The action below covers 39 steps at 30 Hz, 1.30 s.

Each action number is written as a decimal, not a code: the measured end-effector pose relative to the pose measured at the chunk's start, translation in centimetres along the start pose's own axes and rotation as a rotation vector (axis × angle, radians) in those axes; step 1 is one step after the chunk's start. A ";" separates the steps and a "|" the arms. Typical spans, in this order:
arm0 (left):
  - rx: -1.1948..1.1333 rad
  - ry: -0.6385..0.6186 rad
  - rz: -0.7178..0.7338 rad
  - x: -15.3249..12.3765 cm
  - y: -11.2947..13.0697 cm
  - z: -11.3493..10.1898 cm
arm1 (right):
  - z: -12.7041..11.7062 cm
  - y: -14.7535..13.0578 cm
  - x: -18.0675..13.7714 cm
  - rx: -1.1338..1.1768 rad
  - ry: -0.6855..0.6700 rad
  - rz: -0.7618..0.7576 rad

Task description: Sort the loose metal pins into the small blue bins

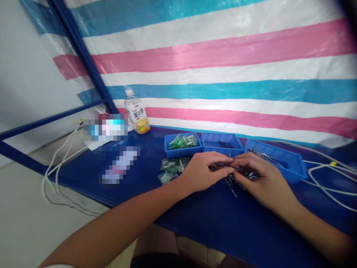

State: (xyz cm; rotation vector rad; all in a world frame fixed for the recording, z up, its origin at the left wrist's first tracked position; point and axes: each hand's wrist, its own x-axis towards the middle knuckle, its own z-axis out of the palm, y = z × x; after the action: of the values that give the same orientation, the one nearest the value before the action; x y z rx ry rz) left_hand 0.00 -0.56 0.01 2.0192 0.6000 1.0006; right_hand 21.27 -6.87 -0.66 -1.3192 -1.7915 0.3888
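Note:
My left hand (205, 171) and my right hand (258, 176) meet fingertip to fingertip over a loose pile of thin dark metal pins (231, 182) on the blue table (212, 219). Both hands have fingers pinched together on pins from the pile. Small clear bags of green parts (171, 169) lie just left of my left hand. Behind the hands stand three blue trays: the left tray (181, 146) holds green bags, the middle tray (221, 143) a few dark pieces, the right tray (279, 160) more pins.
A drink bottle (136, 113) with a yellow label stands at the back left. White cables (60, 163) hang off the table's left edge, and more white cable (326, 175) loops at the right. A striped tarp (223, 59) backs the table.

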 end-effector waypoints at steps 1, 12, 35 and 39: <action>-0.011 0.010 -0.003 0.0 -0.1 0.0 | 0.0 0.0 0.0 0.002 -0.004 -0.011; -0.100 0.096 -0.114 0.2 -0.8 -0.1 | 0.1 0.6 -0.4 0.100 0.010 0.154; -0.157 0.034 -0.195 0.0 0.2 0.2 | 0.5 0.2 -0.5 0.059 0.001 0.056; -0.008 0.052 -0.124 0.0 0.7 0.0 | 0.2 0.4 -0.4 0.062 0.009 0.042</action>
State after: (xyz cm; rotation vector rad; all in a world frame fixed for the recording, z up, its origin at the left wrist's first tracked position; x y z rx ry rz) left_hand 0.00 -0.95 0.54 1.9292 0.7383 0.9818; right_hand 21.41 -6.99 -1.23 -1.3148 -1.7331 0.4567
